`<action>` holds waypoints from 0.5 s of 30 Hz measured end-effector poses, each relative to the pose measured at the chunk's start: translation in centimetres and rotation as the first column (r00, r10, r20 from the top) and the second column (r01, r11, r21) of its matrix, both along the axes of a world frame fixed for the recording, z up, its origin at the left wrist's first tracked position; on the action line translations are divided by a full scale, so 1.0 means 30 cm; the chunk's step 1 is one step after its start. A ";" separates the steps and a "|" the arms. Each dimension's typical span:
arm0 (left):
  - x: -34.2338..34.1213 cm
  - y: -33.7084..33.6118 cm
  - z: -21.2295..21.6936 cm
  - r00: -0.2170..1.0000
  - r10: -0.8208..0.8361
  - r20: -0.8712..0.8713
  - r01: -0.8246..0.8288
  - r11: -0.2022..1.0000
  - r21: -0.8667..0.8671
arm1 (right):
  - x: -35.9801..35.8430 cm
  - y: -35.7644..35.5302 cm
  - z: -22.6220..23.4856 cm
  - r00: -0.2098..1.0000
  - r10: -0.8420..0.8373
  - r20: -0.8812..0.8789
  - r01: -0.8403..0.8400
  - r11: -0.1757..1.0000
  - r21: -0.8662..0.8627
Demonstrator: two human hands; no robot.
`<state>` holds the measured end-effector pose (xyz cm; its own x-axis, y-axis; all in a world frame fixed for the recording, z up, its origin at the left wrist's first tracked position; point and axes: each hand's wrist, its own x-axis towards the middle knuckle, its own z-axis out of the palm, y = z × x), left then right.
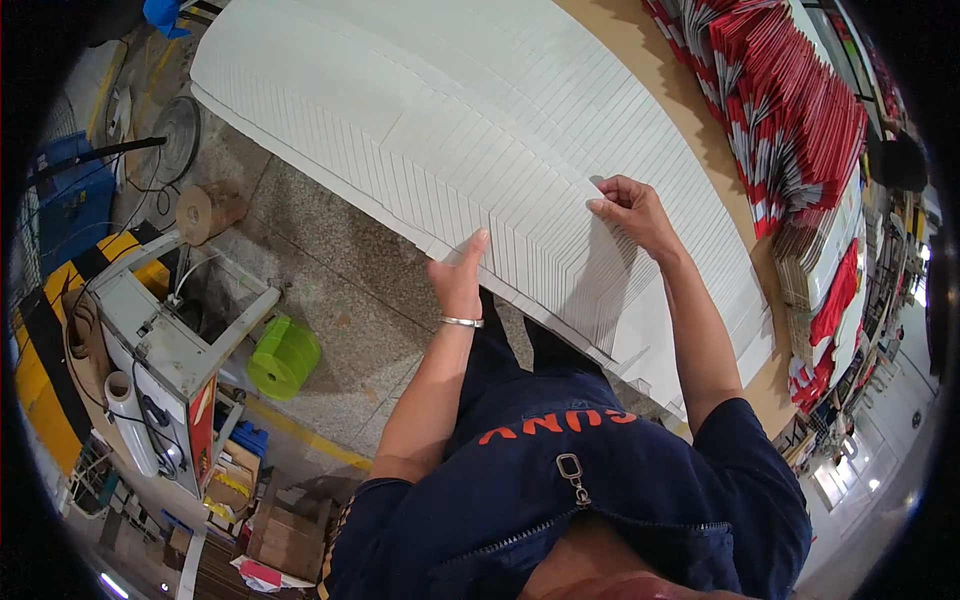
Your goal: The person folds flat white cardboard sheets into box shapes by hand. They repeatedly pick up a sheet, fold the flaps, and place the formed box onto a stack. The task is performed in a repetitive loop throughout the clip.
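Fanned white sheets [450,130] cover much of the tan desk [612,38], from upper left to centre right. Your right hand [636,218] pinches a sheet's edge; your left hand [460,282] has its thumb on top at the near edge, other fingers hidden, their grip unclear. Red-and-white folded pieces [780,110] crowd the upper right; a green bin [283,357] sits on the speckled floor [335,275], lower left.

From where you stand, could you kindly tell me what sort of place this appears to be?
Probably a packaging or paper-goods workshop: overlapping white flat sheets lie fanned out, red-and-white folded pieces form a dense row, and a yellow-and-black striped marking shows at the left.
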<state>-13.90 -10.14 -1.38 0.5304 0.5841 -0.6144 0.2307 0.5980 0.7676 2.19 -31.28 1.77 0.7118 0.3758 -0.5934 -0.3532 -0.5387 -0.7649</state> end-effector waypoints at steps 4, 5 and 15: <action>-0.025 -0.029 -0.031 1.000 -0.009 -0.009 0.010 0.994 0.108 | 0.005 0.011 0.038 0.995 0.077 0.063 -0.070 0.991 -0.110; -0.019 -0.033 -0.015 1.000 0.001 -0.006 0.000 0.997 0.074 | 0.003 0.001 0.043 0.993 0.096 0.063 -0.085 0.985 -0.150; -0.005 -0.045 0.004 0.999 0.036 -0.032 -0.036 0.999 0.011 | 0.011 -0.031 0.028 0.991 0.135 -0.003 -0.135 0.989 -0.058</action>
<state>-14.06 -11.51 -1.27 0.4894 0.6085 -0.6247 0.2337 0.5986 0.7662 2.52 -32.22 2.61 0.6576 0.4332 -0.6163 -0.2732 -0.6252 -0.7311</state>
